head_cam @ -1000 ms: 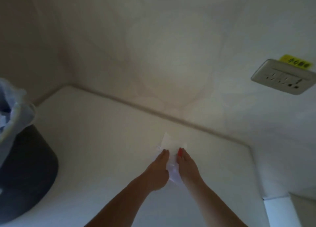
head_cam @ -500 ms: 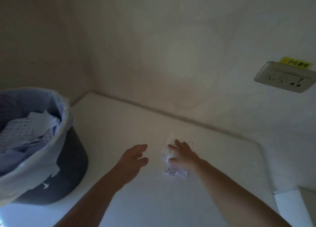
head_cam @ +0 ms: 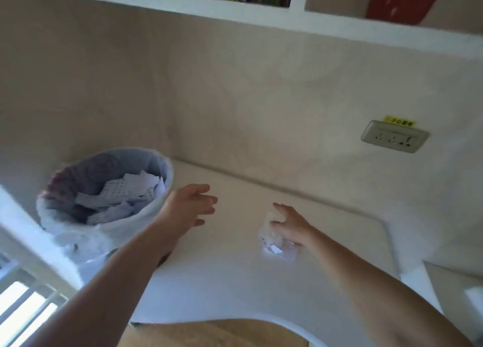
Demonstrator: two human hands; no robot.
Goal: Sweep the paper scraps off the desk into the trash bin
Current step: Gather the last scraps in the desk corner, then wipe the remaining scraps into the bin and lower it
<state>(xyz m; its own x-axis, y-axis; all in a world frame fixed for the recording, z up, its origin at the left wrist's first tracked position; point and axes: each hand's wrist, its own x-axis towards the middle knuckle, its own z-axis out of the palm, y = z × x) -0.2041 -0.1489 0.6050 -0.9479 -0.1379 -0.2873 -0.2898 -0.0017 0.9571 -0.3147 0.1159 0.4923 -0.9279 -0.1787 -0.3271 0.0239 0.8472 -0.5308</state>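
Observation:
A small heap of white paper scraps [head_cam: 274,244] lies on the white desk [head_cam: 235,281], near the back wall. My right hand [head_cam: 290,223] rests on the heap from the right, fingers spread, palm down. My left hand [head_cam: 190,205] hovers open above the desk, left of the heap and apart from it, close to the trash bin [head_cam: 109,197]. The bin is dark, lined with a pale plastic bag, and stands at the desk's left end with several paper pieces inside. Whether the right hand grips any scrap is unclear.
A wall socket [head_cam: 394,136] with a yellow label sits on the back wall at the right. A white shelf [head_cam: 235,14] with books runs above. The desk's curved front edge [head_cam: 261,318] is near me, wooden floor below. A white rail stands at far left.
My hands have parted: the left moved left toward the bin, the right stayed on the scraps. The view tilted up and right, bringing the bin and shelf into sight.

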